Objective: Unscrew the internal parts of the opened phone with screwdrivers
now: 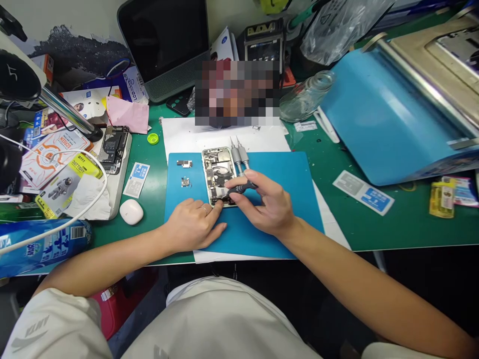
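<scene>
An opened phone (219,172) with its inner parts bare lies on a blue mat (262,239). My left hand (192,223) rests at its lower end, the index finger touching the phone's bottom edge and the thumb stretched apart. Between thumb and fingers my right hand (267,203) pinches black tweezers (243,188), whose tip reaches over the lower part of the phone. My fingers partly hide that lower part. Two grey screwdrivers (240,153) lie against the phone's upper right side. To its left are a small metal-and-dark part (184,163) and another small part (185,182).
A white earbud case (131,212), a green cap (152,138) and another opened phone (113,148) are on the left. Behind stand a dark screen (164,40) and a glass jar (307,97). A large machine with a blue sheet (366,114) takes up the right.
</scene>
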The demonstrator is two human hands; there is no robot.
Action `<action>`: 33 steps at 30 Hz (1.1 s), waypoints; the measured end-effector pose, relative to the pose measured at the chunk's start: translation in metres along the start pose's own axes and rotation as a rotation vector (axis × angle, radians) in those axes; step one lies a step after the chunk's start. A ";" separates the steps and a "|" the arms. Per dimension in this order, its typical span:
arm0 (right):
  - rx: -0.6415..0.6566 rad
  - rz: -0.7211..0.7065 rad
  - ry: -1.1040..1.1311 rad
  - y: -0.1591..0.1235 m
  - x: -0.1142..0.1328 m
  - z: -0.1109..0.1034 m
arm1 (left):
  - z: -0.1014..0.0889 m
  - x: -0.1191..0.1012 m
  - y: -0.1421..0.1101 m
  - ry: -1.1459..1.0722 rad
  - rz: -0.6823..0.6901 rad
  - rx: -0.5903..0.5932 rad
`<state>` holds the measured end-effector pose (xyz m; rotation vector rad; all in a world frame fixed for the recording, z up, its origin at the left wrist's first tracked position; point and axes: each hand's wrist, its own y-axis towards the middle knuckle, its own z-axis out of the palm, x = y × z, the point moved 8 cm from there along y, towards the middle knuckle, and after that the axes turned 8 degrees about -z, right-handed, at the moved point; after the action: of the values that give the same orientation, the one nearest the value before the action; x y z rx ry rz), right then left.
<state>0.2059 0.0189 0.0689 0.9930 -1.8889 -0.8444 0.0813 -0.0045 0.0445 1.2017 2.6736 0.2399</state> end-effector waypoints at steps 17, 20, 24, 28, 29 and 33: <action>-0.007 0.008 -0.010 0.000 -0.001 -0.001 | -0.006 0.010 0.001 0.123 -0.072 -0.069; -0.002 0.019 0.000 -0.001 -0.002 -0.001 | -0.004 0.010 0.000 0.101 -0.072 -0.044; 0.004 0.029 -0.006 -0.001 -0.003 -0.001 | -0.003 0.010 0.001 0.104 -0.074 -0.029; -0.031 0.029 0.004 0.000 -0.002 -0.003 | -0.004 0.009 0.002 0.110 -0.069 -0.041; -0.055 0.030 0.023 0.000 -0.002 -0.005 | -0.004 0.009 0.002 0.107 -0.068 -0.039; -0.121 0.063 0.053 -0.001 -0.005 -0.010 | -0.005 0.011 0.003 0.102 -0.065 -0.029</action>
<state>0.2163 0.0214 0.0709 0.8701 -1.7928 -0.8758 0.0750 0.0056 0.0487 1.1203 2.7809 0.3369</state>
